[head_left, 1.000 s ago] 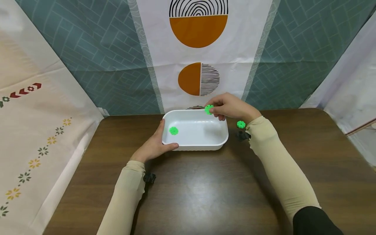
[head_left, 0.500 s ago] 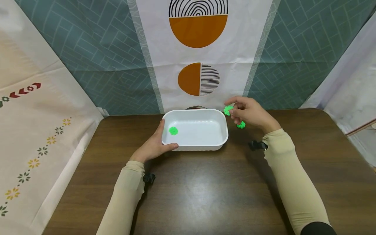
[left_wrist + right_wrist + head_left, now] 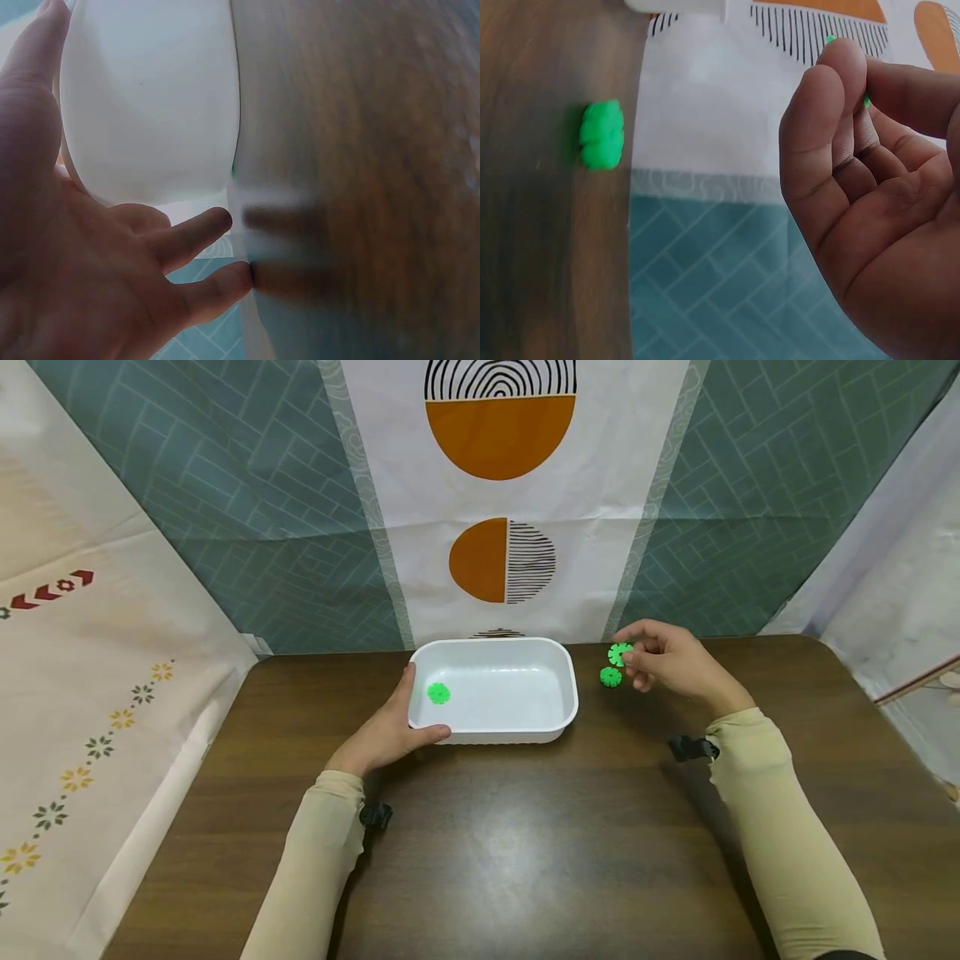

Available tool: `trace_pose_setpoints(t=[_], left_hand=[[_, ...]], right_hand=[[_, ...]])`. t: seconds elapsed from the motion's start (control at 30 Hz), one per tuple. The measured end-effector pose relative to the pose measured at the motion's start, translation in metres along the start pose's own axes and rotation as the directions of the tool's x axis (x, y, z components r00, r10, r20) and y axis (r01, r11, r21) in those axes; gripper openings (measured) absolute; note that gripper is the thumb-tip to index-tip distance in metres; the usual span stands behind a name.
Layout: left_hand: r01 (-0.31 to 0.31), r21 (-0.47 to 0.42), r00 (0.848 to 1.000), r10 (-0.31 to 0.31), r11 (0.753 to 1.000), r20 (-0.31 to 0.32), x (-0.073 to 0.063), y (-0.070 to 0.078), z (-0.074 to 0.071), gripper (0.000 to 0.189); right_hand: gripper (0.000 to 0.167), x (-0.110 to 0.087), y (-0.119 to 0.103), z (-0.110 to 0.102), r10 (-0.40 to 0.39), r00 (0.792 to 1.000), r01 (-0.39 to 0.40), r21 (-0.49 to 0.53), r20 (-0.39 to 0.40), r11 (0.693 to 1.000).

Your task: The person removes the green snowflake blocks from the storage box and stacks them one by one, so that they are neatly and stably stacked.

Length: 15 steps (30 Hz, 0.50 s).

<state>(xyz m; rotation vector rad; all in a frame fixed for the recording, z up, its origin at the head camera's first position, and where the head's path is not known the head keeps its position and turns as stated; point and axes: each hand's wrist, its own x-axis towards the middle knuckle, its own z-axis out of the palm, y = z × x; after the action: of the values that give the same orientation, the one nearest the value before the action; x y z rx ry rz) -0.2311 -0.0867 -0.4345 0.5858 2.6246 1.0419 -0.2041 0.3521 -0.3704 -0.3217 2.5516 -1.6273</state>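
My left hand (image 3: 382, 728) grips the left end of a white rectangular tray (image 3: 498, 737), thumb along the front rim. In the left wrist view the tray's outer wall (image 3: 150, 97) fills the top, with some fingertips down by the table. A flat green notched disc (image 3: 438, 693) lies inside the tray at the left. Right of the tray, my right hand (image 3: 671, 664) pinches another green notched disc (image 3: 618, 653) between thumb and fingers. In the right wrist view the fingers mostly hide it. Just below it, a green notched piece (image 3: 611, 677) lies on the table, looking thick from the side (image 3: 602, 135).
The brown wooden table (image 3: 480, 860) ends at the back against a patterned hanging cloth (image 3: 510, 502). White cloths hang at the left (image 3: 112, 710) and right (image 3: 885, 577). Dark wrist cameras sit on the left (image 3: 376, 815) and right (image 3: 693, 748) wrists.
My right hand has moved right with its green disc, from over the tray's back rim to just behind the green piece on the table. The left hand stays on the tray.
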Motion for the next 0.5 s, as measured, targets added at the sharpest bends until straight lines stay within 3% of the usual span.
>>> trace_pose_setpoints(t=[0.33,0.5], left_hand=[[-0.002,0.004,1.000,0.002,1.000,-0.002,0.000,0.002,-0.001,0.125],[0.014,-0.006,1.000,-0.014,1.000,0.012,-0.002,0.003,0.000,0.126]], right_hand=[[0.033,-0.013,0.022,-0.016,0.046,0.999,-0.046,-0.028,-0.008,0.999],[0.033,-0.017,0.033,-0.020,0.045,0.999,-0.044,0.069,-0.022,0.997]])
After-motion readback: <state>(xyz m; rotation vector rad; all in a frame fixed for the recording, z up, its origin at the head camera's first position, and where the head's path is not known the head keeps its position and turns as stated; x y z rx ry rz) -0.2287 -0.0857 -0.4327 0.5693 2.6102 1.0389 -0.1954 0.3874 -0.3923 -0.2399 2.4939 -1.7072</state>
